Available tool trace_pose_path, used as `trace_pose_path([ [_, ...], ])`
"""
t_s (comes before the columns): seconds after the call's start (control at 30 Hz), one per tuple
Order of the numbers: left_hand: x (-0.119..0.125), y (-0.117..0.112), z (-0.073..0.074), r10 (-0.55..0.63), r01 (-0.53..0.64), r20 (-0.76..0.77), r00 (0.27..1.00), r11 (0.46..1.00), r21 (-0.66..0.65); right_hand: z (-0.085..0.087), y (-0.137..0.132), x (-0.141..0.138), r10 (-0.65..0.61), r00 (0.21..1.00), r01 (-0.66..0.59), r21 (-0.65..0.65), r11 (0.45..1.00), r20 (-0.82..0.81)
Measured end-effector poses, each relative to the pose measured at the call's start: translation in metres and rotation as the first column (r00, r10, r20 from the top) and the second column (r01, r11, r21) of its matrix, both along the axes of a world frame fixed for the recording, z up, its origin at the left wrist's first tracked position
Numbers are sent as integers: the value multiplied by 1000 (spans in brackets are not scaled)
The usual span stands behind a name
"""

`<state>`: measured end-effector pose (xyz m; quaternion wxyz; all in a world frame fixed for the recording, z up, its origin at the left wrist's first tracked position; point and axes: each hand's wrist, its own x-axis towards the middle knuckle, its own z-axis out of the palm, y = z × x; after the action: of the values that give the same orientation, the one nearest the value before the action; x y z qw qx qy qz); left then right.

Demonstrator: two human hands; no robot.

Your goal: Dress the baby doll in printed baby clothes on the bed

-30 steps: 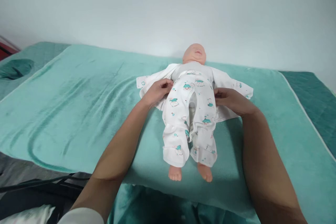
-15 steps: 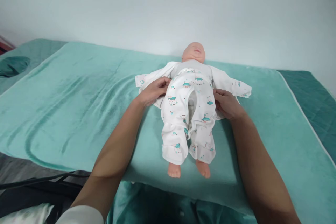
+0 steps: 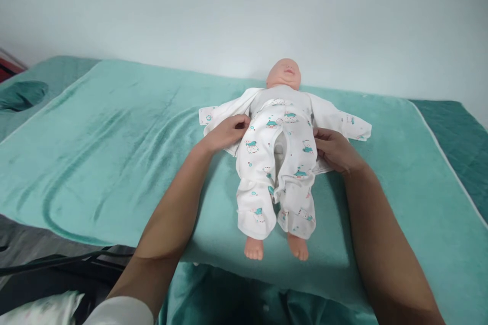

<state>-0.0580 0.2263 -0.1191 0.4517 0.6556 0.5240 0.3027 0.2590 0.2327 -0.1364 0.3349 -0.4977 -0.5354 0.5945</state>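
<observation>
A baby doll point(image 3: 284, 75) lies on its back, head toward the wall and bare feet toward me. It wears a white jacket point(image 3: 331, 117), spread open with the sleeves out to both sides, over a plain pale torso. White printed open-crotch baby trousers point(image 3: 254, 160) cover its legs and reach up over the belly. My left hand point(image 3: 227, 132) is closed at the trousers' left hip edge, thumb and fingers pinching the cloth. On the opposite hip, my right hand point(image 3: 333, 150) has its fingers closed on the trouser side; its fingertips are partly hidden.
A light green plush blanket point(image 3: 114, 147) with some wrinkles covers the table, over a darker green cover point(image 3: 453, 142). A pale wall point(image 3: 244, 15) rises behind the doll. Black cables point(image 3: 57, 262) and a patterned cloth point(image 3: 46, 310) are at lower left.
The view has shifted slightly, so everything sits a little further right. Both hands stay at the trousers' hips, with the left fingers moved slightly. The doll lies as before.
</observation>
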Motion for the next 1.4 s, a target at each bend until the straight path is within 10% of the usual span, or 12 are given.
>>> trace_pose_path([
  [0.3,10,-1,-3,136,-137,-106,985,991,-4,2,1,-9,-90,984,80,72,994,152],
  [0.53,17,1,-9,277,-271,-149,949,961,61,7,2,-19,-342,756,160,349,923,558],
  [0.93,24,1,-19,273,-172,406,872,948,-267,12,-4,-32,-175,977,162,114,980,118],
  [1.4,30,-2,-15,359,-209,576,734,927,-312,6,-5,-39,-150,958,163,34,986,-244],
])
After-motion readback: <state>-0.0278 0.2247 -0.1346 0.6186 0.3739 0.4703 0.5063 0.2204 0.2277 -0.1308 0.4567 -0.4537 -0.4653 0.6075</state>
